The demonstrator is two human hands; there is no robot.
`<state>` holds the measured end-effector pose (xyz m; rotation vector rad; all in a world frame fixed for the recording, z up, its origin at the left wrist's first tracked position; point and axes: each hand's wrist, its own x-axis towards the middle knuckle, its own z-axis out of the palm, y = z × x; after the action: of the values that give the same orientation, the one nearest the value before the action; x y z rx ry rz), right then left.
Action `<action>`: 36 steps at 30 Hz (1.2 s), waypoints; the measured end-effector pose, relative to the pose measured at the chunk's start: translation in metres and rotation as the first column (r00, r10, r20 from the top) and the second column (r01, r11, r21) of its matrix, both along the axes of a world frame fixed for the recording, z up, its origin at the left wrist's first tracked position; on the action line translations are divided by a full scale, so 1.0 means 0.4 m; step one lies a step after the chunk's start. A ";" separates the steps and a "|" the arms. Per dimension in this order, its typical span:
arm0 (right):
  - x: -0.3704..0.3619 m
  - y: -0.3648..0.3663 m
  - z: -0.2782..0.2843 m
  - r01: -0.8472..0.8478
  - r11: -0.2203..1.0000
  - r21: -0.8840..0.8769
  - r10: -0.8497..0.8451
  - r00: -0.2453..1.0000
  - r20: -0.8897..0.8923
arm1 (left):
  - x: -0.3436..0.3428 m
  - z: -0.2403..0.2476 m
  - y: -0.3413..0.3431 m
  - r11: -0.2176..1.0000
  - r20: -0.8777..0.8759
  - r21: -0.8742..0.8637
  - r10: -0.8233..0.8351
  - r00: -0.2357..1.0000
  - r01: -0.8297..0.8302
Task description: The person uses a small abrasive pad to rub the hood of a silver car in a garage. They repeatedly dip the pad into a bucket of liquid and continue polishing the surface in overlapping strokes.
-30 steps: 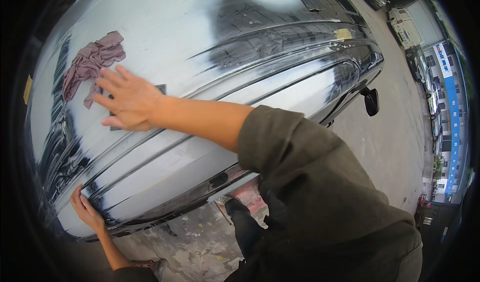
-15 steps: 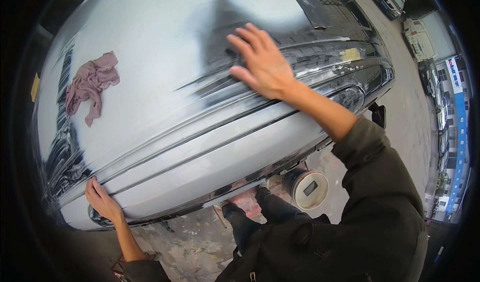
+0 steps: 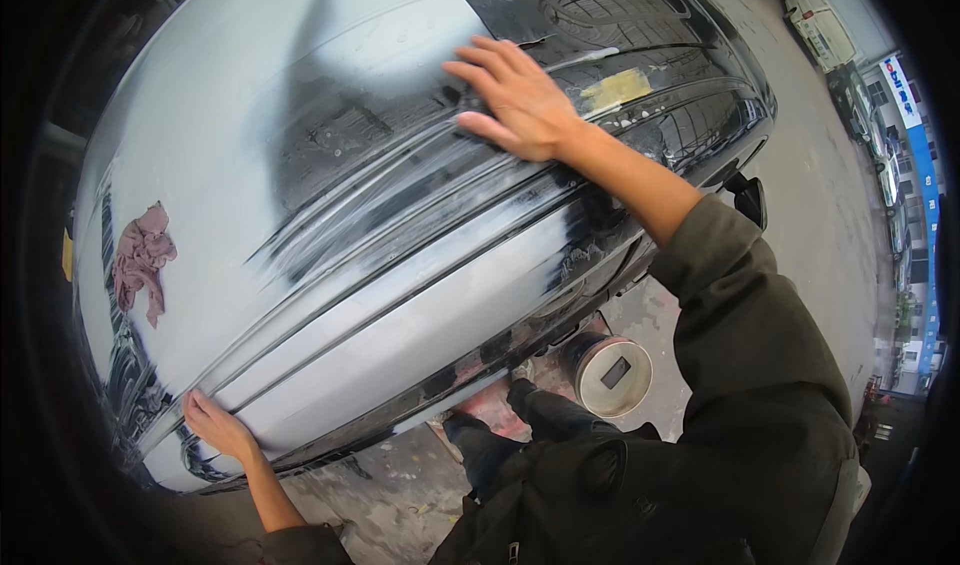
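Note:
A car roof [image 3: 190,185], coated pale grey with patches of black, fills the space before me. My right hand [image 3: 515,100] is over a black part of it with the fingers spread, nothing in them; whether it touches the surface I cannot tell. Close to its right is a flat yellow sheet or pad [image 3: 615,90]. Above it lies a dark, thin sheet [image 3: 495,10]. At the near left edge of the car, my left hand [image 3: 215,425] rests with fingers stretched out, holding nothing. A crumpled mauve rag [image 3: 145,257] lies farther up on the left.
A round bucket [image 3: 640,390] with a dark rectangular object on its pale lid stands on the stained floor, right of my legs. The car's side mirror [image 3: 749,203] juts out on the right. Parked vehicles [image 3: 822,27] line the far right.
The view has swung rightward, so the car and rag appear farther left. My right hand has moved along the roof toward the yellow piece. My left hand stays at the edge.

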<state>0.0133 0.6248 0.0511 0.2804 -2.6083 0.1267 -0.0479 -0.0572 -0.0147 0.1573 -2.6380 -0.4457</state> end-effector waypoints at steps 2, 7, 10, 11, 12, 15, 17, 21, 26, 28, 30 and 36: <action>0.072 0.165 0.003 0.089 0.996 0.000 -0.089 0.996 -0.015 | -0.006 -0.009 0.024 1.000 -0.015 0.013 0.029 0.999 -0.029; 0.023 0.004 -0.013 0.116 0.993 0.008 -0.116 0.992 0.038 | 0.008 0.001 0.038 0.999 -0.030 0.026 0.044 0.999 -0.044; -0.106 -0.290 -0.032 -0.057 0.984 -0.169 0.068 0.996 0.063 | 0.005 0.002 -0.004 1.000 -0.054 -0.016 0.015 0.998 -0.015; -0.140 -0.378 -0.047 -0.108 0.978 -0.179 0.108 0.994 -0.006 | -0.008 -0.015 0.004 1.000 -0.061 -0.019 -0.009 0.998 0.008; -0.167 -0.468 -0.034 -0.130 0.984 -0.120 0.132 0.991 0.008 | -0.016 -0.019 -0.001 1.000 -0.053 -0.024 -0.019 0.998 0.018; -0.236 -0.583 -0.046 -0.194 0.973 -0.125 0.198 0.980 0.022 | -0.029 -0.027 0.026 0.999 -0.029 -0.040 -0.029 0.999 0.028; -0.246 -0.615 -0.028 -0.231 0.961 -0.155 0.250 0.961 0.120 | -0.032 -0.038 -0.003 0.998 -0.060 -0.040 -0.050 0.997 0.048; -0.151 -0.449 -0.025 -0.247 0.956 -0.158 0.251 0.968 0.005 | -0.026 -0.043 -0.073 0.996 -0.075 -0.066 -0.064 0.995 0.060; -0.003 -0.043 -0.008 -0.061 0.988 -0.138 0.066 0.997 0.034 | -0.008 -0.033 0.027 0.999 -0.076 -0.028 0.025 0.997 -0.027; 0.039 0.018 0.032 -0.025 0.963 -0.270 0.046 0.996 0.071 | -0.009 -0.018 0.043 0.999 -0.074 -0.016 0.042 0.996 -0.044; 0.074 0.054 0.064 0.149 0.915 -0.374 -0.119 0.988 0.102 | 0.000 -0.022 0.047 0.999 -0.066 -0.013 0.039 0.997 -0.040; 0.073 0.064 0.100 0.310 0.871 -0.381 -0.055 0.833 0.551 | -0.004 -0.029 0.045 0.998 -0.076 -0.028 0.051 0.996 -0.054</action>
<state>0.0426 0.6505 0.0910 -0.2229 -3.0079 0.8505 -0.0495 -0.0392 -0.0262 0.1961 -2.5589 -0.3871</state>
